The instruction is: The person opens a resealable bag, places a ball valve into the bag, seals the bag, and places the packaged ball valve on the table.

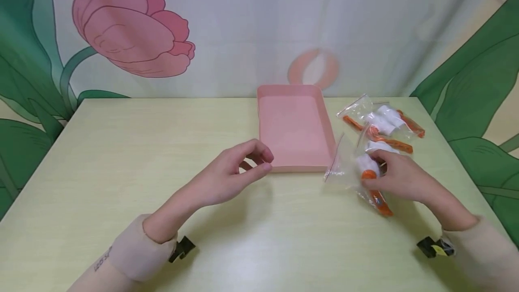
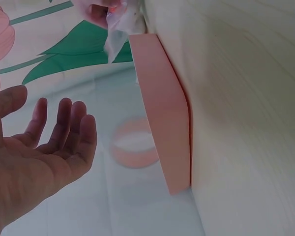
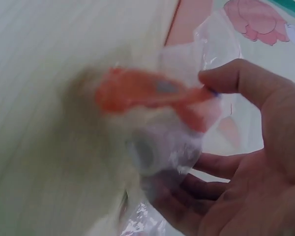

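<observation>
My right hand (image 1: 405, 179) pinches a clear zip bag (image 1: 344, 168) just right of the pink tray (image 1: 298, 169). Inside that bag are a flat orange wrapped item (image 3: 142, 88) and a white roll (image 3: 152, 147), both blurred in the right wrist view. The fingers curl round the bag from below, with the thumb on the orange item's end. My left hand (image 1: 229, 177) hovers by the tray's front left corner, its fingers loosely bent and holding nothing. In the left wrist view, that hand (image 2: 44, 152) has its palm up beside the tray's outer wall (image 2: 162, 113).
Several more clear bags with white rolls (image 1: 391, 116) and orange items (image 1: 399, 144) lie piled at the table's back right. A curtain (image 1: 227, 30) printed with flowers and leaves hangs behind the pale wooden table (image 1: 121, 157).
</observation>
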Demonstrator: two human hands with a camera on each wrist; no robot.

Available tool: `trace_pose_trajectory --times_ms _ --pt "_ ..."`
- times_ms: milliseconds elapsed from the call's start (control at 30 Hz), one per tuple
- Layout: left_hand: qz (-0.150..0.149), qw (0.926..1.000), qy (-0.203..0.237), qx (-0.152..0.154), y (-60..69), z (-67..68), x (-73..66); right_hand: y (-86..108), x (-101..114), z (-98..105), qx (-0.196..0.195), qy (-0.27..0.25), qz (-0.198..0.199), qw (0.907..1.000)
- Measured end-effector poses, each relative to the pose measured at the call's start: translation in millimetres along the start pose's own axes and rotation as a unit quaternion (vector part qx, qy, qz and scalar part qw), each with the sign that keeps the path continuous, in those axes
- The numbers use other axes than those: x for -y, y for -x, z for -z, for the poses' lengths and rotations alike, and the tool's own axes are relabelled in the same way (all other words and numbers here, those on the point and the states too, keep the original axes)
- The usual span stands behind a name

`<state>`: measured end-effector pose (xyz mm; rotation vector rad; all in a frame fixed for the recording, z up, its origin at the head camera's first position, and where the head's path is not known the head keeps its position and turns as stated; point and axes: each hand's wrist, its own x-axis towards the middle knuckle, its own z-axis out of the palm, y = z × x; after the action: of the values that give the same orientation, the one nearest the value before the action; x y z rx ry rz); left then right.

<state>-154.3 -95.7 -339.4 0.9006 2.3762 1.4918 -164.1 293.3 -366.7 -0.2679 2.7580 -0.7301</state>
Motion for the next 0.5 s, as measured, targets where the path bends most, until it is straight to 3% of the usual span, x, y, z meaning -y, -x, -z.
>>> trace_pose_trajectory --times_ms 500 --pt "0.005 0.9993 -0.033 0.017 12.2 4.3 10.5 -13.4 -16.5 -12.0 -0.040 0.049 -0.025 0.9977"
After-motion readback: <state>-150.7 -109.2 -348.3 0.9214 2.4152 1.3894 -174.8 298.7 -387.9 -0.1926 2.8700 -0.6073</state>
